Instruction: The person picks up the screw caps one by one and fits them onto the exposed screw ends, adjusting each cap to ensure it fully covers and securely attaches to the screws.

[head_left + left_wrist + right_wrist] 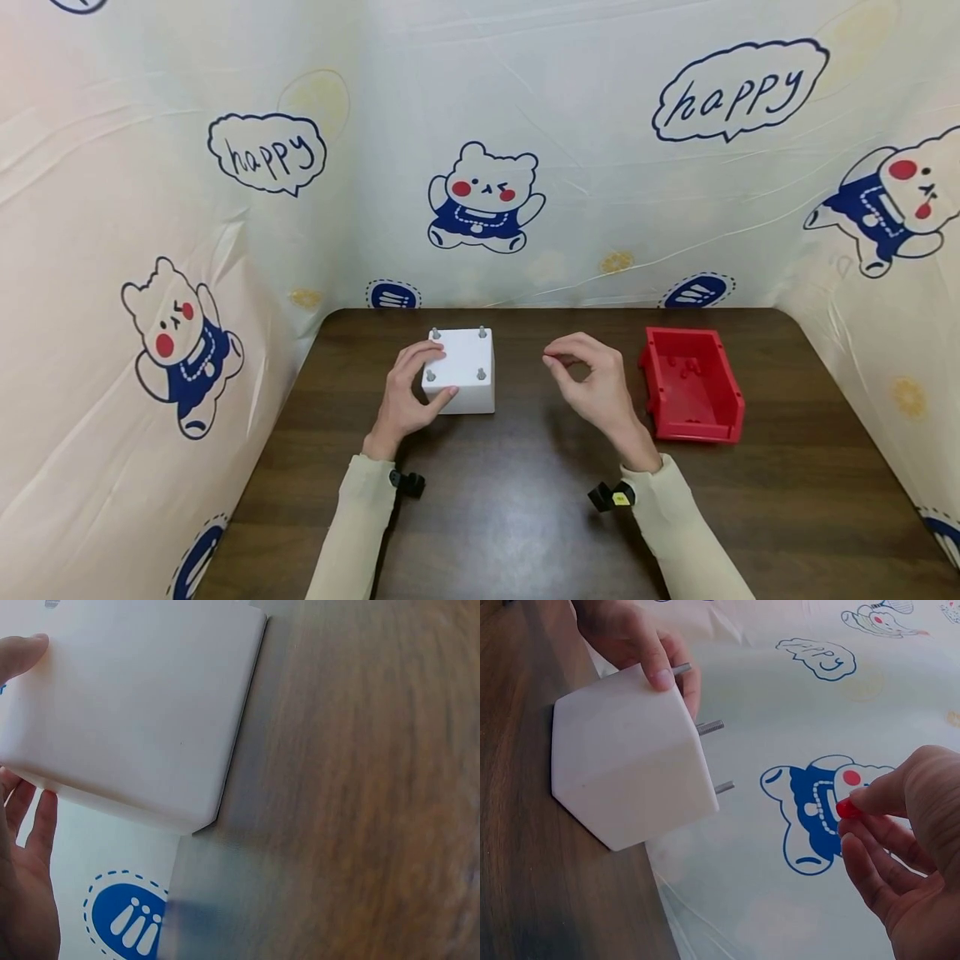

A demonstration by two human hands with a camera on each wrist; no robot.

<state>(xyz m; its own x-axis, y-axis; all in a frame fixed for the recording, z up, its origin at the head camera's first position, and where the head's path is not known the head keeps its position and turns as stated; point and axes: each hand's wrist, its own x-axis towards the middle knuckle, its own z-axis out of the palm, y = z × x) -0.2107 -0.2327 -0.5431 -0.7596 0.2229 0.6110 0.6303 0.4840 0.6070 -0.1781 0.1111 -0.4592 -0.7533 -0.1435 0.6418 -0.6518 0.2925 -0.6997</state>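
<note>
A white box (461, 357) sits on the table with several threaded metal studs (712, 727) standing up from its top. My left hand (405, 398) grips it from the left side, thumb on the near face and fingers over the far left edge. Off to the right of the box, my right hand (600, 385) is raised in the air. Between its thumb and index finger it pinches a small red piece (845, 808), mostly covered by the fingertips. In the right wrist view that piece is apart from the studs.
A red open bin (693, 430) stands right of my right hand, with several small red pieces (688, 367) inside. The dark wooden table (495, 508) ends at a back edge against a pale printed cloth (600, 208), which also rises on both sides.
</note>
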